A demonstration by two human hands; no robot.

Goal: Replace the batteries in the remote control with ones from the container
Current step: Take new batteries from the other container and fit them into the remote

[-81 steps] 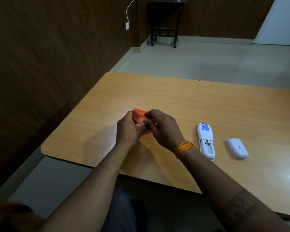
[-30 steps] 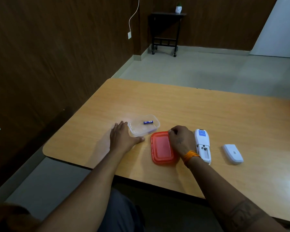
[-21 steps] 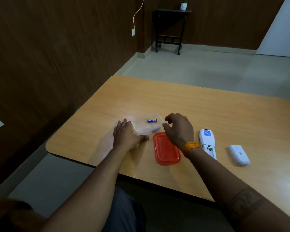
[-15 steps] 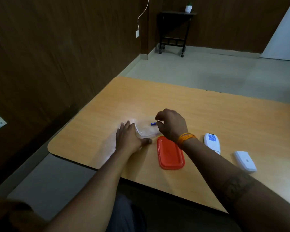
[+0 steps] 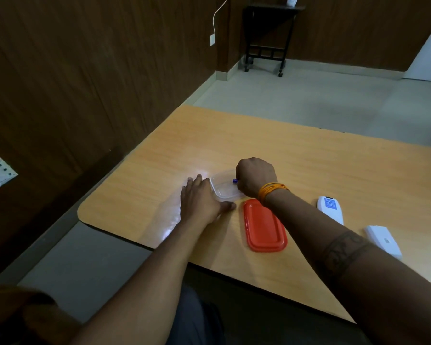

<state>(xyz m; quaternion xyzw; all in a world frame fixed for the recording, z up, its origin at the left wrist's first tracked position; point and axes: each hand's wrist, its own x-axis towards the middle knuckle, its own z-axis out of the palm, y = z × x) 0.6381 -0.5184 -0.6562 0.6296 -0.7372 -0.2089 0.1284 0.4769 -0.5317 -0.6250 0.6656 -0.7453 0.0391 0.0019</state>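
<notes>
your light wooden table (image 5: 296, 155) carries all. red rectangular plastic lid (image 5: 264, 226) off, just toward you from right fingers. clear plastic container (image 5: 223, 189): left hand (image 5: 200, 201) flat, fingers spread, braces its near-left wall. right hand (image 5: 255, 178) curled knuckles-up over it, nearer hand; small blue battery (image 5: 234, 180) pokes out left of fingertips, long axis roughly left-right; grip itself hidden, can't tell if pinched yet. white remote control (image 5: 330, 210) well right of wrist.

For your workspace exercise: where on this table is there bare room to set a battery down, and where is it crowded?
Free: the wide far half of the wooden table, beyond the clear plastic container. Crowded: the near strip, with both hands at the container, then the orange lid, white remote control and white battery cover.
</notes>
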